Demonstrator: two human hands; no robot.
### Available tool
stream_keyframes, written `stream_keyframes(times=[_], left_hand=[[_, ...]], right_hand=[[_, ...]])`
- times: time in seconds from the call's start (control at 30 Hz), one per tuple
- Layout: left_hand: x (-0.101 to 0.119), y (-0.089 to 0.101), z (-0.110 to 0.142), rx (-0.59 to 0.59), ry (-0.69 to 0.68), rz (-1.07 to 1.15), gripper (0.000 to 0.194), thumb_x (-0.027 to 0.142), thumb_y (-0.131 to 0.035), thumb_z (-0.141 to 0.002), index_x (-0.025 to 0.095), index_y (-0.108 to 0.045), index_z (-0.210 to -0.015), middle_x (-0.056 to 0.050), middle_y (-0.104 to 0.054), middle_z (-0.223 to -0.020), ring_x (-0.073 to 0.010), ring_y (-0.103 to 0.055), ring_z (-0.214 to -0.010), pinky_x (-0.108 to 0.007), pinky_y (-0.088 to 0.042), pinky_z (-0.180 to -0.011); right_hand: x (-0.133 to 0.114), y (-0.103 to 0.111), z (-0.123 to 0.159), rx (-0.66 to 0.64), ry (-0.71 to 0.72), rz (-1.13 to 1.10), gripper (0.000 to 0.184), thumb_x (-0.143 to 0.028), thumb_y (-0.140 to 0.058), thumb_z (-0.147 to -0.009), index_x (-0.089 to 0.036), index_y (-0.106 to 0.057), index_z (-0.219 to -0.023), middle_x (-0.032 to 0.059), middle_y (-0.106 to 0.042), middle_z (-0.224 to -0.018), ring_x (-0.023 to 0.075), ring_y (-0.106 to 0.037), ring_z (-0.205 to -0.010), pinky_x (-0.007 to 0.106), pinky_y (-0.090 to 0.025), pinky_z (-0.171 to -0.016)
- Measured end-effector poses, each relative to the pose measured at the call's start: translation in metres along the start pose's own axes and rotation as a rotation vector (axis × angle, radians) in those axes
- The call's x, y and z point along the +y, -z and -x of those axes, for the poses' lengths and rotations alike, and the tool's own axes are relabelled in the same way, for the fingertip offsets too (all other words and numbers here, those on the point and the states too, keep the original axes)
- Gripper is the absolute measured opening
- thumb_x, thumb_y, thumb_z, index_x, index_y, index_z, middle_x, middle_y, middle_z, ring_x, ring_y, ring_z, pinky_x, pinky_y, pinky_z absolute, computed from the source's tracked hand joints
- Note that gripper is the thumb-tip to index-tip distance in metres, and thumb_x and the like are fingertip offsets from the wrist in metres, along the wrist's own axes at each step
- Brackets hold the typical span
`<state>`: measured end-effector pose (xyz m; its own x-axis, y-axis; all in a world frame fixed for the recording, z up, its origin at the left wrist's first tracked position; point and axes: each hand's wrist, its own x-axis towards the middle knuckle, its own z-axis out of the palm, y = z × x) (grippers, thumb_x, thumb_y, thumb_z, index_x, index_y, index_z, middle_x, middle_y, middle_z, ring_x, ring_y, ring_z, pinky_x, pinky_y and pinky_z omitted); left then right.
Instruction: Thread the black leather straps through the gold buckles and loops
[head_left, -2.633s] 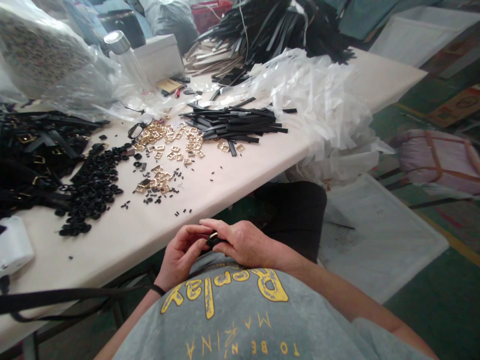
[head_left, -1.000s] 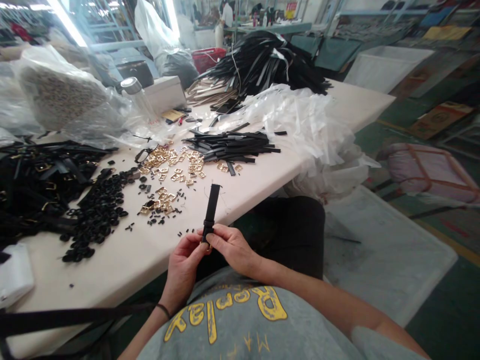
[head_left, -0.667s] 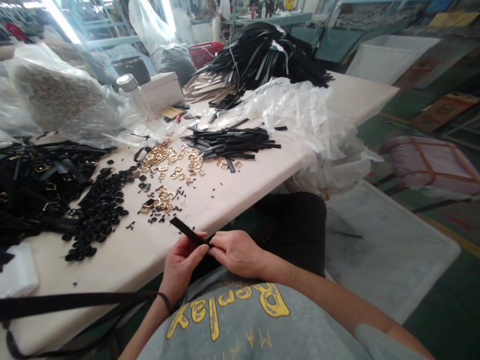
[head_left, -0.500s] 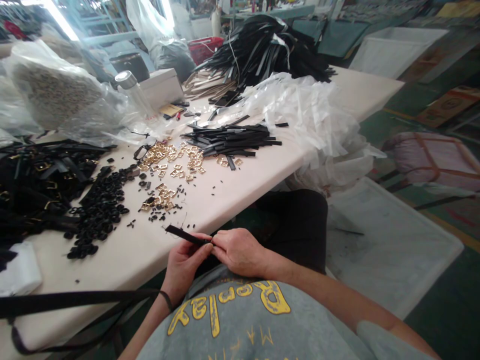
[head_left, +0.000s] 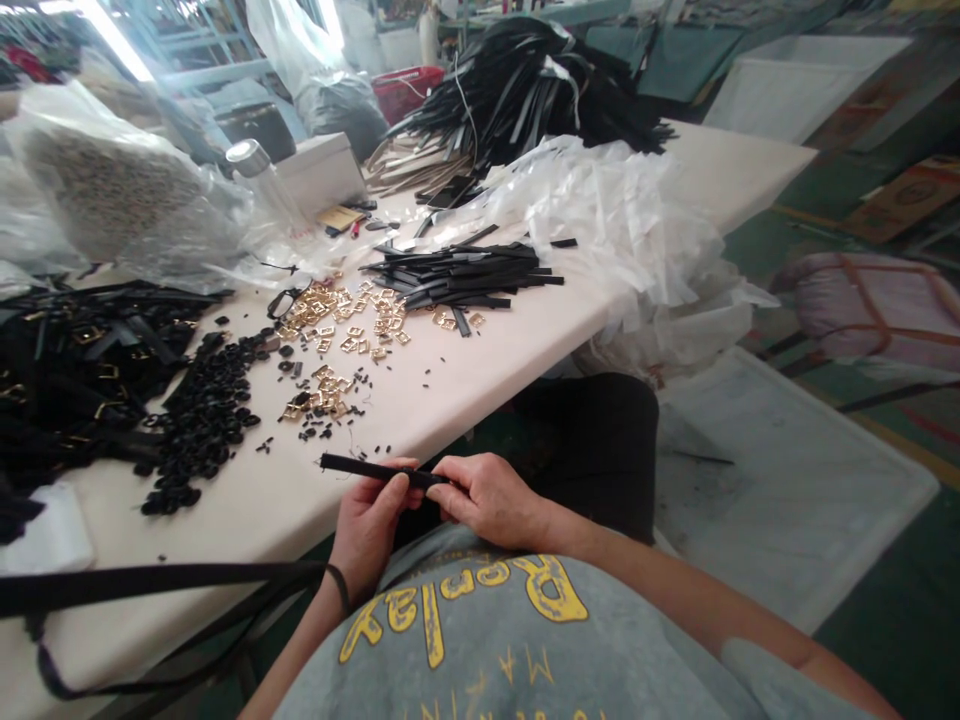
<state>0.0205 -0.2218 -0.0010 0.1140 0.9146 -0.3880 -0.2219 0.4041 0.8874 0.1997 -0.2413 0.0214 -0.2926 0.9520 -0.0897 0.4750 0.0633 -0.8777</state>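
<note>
A short black strap (head_left: 360,467) lies across both hands, just off the near edge of the table (head_left: 480,380). My left hand (head_left: 373,508) pinches it near the middle, and its free end juts out to the left. Closed on the strap's other end is my right hand (head_left: 491,500), whose fingers hide that end. Closest on the table are gold buckles (head_left: 322,395), small black bits (head_left: 319,432) and a heap of black round pieces (head_left: 202,420).
Black straps with buckles (head_left: 97,370) heap at the left. Loose black strips (head_left: 457,275) lie further back, before a large black bundle (head_left: 540,95). Plastic sheeting (head_left: 600,200) hangs over the table's edge. A white bin (head_left: 787,500) stands at my right. One long black band (head_left: 172,580) passes by my left wrist.
My hands have moved slightly apart, so more of the strap shows between them. The strap has turned closer to level, and the left thumb has shifted left along it.
</note>
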Motion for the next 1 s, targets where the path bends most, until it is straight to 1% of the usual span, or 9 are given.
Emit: stream_keyframes(times=[0.1,0.23,0.4,0.57,0.7,0.8,0.9,1.0], left_hand=[[0.001,0.000,-0.001,0.042,0.019,0.049,0.037,0.042,-0.082,-0.066,0.014,-0.076,-0.088,-0.002,-0.071,-0.070,-0.0098,-0.061,-0.060,-0.020,-0.051,-0.059],[0.001,0.001,-0.002,0.111,0.020,0.099,0.033,0.035,-0.088,-0.057,0.014,-0.075,-0.080,-0.001,-0.070,-0.067,-0.0073,-0.058,-0.055,-0.017,-0.049,-0.055],[-0.003,-0.003,-0.001,0.102,0.049,0.139,0.032,0.031,-0.089,-0.054,0.014,-0.075,-0.077,0.000,-0.068,-0.062,-0.0073,-0.057,-0.053,-0.017,-0.049,-0.053],[-0.008,-0.005,-0.005,0.120,0.057,0.190,0.034,0.029,-0.091,-0.050,0.014,-0.075,-0.076,0.001,-0.068,-0.063,-0.0059,-0.057,-0.054,-0.015,-0.049,-0.053],[-0.009,-0.005,-0.007,0.109,0.122,0.233,0.035,0.029,-0.091,-0.049,0.013,-0.075,-0.076,0.001,-0.069,-0.065,-0.0047,-0.056,-0.052,-0.013,-0.049,-0.052],[-0.009,-0.005,-0.005,0.084,0.140,0.238,0.035,0.028,-0.091,-0.049,0.013,-0.075,-0.077,0.000,-0.068,-0.065,-0.0047,-0.056,-0.052,-0.013,-0.048,-0.051],[-0.008,-0.004,-0.003,0.049,0.157,0.232,0.036,0.028,-0.091,-0.050,0.013,-0.076,-0.078,0.000,-0.068,-0.065,-0.0048,-0.055,-0.052,-0.014,-0.048,-0.052],[-0.008,-0.001,-0.002,-0.002,0.149,0.228,0.036,0.032,-0.089,-0.055,0.014,-0.075,-0.082,0.001,-0.065,-0.063,-0.0048,-0.053,-0.051,-0.015,-0.046,-0.052]], right_hand=[[-0.001,0.000,0.000,0.040,0.003,0.036,0.015,-0.024,-0.057,-0.090,-0.015,-0.069,-0.086,-0.0012,-0.065,-0.064,0.0094,-0.053,-0.055,0.020,-0.036,-0.055],[-0.002,-0.001,0.001,0.067,-0.006,0.071,0.015,-0.024,-0.058,-0.088,-0.016,-0.069,-0.081,-0.0022,-0.062,-0.061,0.0089,-0.050,-0.053,0.020,-0.033,-0.053],[-0.002,-0.004,-0.001,0.122,-0.055,0.130,0.017,-0.024,-0.058,-0.087,-0.016,-0.069,-0.077,-0.0022,-0.059,-0.058,0.0089,-0.048,-0.052,0.021,-0.031,-0.052],[-0.002,-0.008,-0.001,0.131,-0.068,0.141,0.019,-0.025,-0.057,-0.087,-0.016,-0.067,-0.074,-0.0024,-0.057,-0.057,0.0086,-0.046,-0.052,0.021,-0.029,-0.051],[-0.001,-0.011,-0.001,0.124,-0.044,0.129,0.017,-0.023,-0.058,-0.085,-0.016,-0.065,-0.071,-0.0028,-0.055,-0.057,0.0083,-0.045,-0.052,0.021,-0.029,-0.052],[0.000,-0.012,-0.002,0.118,-0.058,0.092,0.018,-0.022,-0.058,-0.085,-0.016,-0.064,-0.070,-0.0032,-0.055,-0.056,0.0081,-0.044,-0.051,0.021,-0.029,-0.052],[0.000,-0.012,-0.002,0.102,-0.075,0.005,0.018,-0.021,-0.057,-0.085,-0.016,-0.063,-0.069,-0.0034,-0.057,-0.055,0.0078,-0.044,-0.050,0.021,-0.029,-0.051],[0.000,-0.012,-0.001,0.067,-0.074,-0.103,0.017,-0.022,-0.057,-0.085,-0.016,-0.061,-0.069,-0.0038,-0.058,-0.055,0.0073,-0.045,-0.049,0.020,-0.031,-0.050]])
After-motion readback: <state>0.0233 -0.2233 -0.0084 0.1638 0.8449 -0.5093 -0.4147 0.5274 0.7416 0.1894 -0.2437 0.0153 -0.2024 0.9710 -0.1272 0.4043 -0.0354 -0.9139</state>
